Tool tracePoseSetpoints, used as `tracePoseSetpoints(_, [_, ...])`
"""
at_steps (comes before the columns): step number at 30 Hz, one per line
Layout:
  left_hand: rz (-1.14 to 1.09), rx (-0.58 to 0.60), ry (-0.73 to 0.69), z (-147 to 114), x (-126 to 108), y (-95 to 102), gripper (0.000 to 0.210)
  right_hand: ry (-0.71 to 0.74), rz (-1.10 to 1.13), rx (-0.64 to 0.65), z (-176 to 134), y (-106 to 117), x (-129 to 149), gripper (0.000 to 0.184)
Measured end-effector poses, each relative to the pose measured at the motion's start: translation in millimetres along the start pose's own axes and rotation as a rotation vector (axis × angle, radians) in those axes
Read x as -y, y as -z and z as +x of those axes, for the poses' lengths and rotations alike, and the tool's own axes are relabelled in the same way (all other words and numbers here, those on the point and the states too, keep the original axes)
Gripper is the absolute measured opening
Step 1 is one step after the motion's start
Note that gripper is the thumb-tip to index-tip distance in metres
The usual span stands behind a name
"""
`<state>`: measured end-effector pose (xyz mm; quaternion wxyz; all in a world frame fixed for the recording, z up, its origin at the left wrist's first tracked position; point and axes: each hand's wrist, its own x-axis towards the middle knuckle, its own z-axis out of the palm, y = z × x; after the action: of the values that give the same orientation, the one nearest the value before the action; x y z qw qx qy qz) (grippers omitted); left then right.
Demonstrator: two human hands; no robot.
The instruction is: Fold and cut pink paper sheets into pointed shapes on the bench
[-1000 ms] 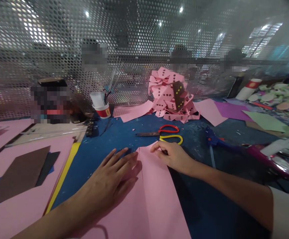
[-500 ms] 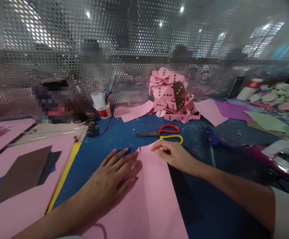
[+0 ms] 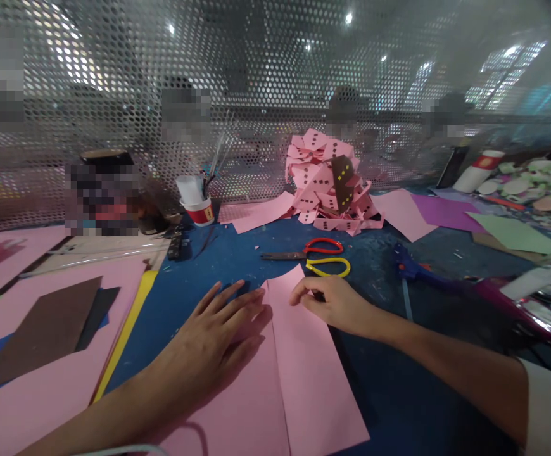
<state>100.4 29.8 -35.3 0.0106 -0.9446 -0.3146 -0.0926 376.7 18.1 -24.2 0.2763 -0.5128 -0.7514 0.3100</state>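
Observation:
A large sheet of pink paper [image 3: 251, 405] lies in front of me with a long lengthwise line in it. My left hand [image 3: 218, 339] rests flat on the part left of this line, fingers spread. Over the right edge of the narrow pink strip, my right hand [image 3: 335, 304] has its thumb and fingers closed on the paper. Just beyond the sheet lie scissors [image 3: 325, 256] with one red and one yellow handle, their blades pointing left.
Behind stands a pink folded-paper construction [image 3: 323, 180] with dark dots. A red-and-white paper cup [image 3: 198, 212] holds brushes. A blue-and-magenta glue gun [image 3: 508, 297] lies at right. Pink, brown and blue sheets [image 3: 42, 329] are stacked at left. A perforated metal screen [image 3: 256, 95] closes the back.
My right hand has slid slightly toward me along the strip's right edge, and the strip's far corner now shows. The strip's near end has shifted right. My left hand stays put.

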Motion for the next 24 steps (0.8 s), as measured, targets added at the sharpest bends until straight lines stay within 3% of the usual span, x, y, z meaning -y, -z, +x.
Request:
tracePoseSetpoints(13, [0.006,0.021,0.01,0,1,-0.9,0.04,0.0,0.03,0.03,-1,0,-1,0.029])
tracePoseSetpoints(24, [-0.018,-0.018,-0.037,0,-3,7.5,0.056,0.027,0.099,-0.139,8,0,-7,0.022])
